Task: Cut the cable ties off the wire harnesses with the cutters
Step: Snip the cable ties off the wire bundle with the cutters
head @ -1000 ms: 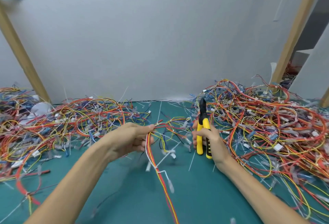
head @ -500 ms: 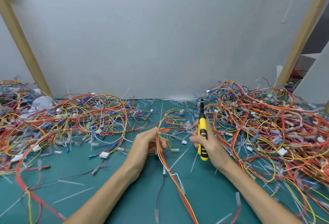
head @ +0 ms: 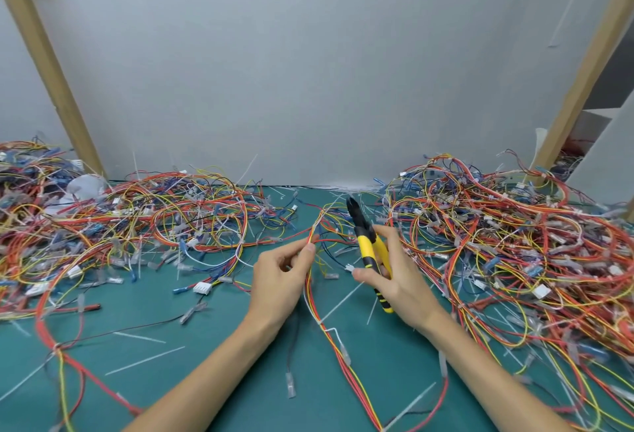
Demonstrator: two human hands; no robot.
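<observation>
one left hand [head: 278, 277], one right hand [head: 403, 286], one cutters [head: 365, 249], two posts [head: 51, 64].

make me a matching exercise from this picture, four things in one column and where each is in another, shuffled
1. cutters
2. left hand
3. white connector
4. right wire pile

a. pinches the red and yellow harness
b. lies on the green mat, left of both hands
c. gripped in the right hand, tips pointing away
d. heaped right of the right hand

Pairs: 1-c, 2-a, 3-b, 4-d
</observation>
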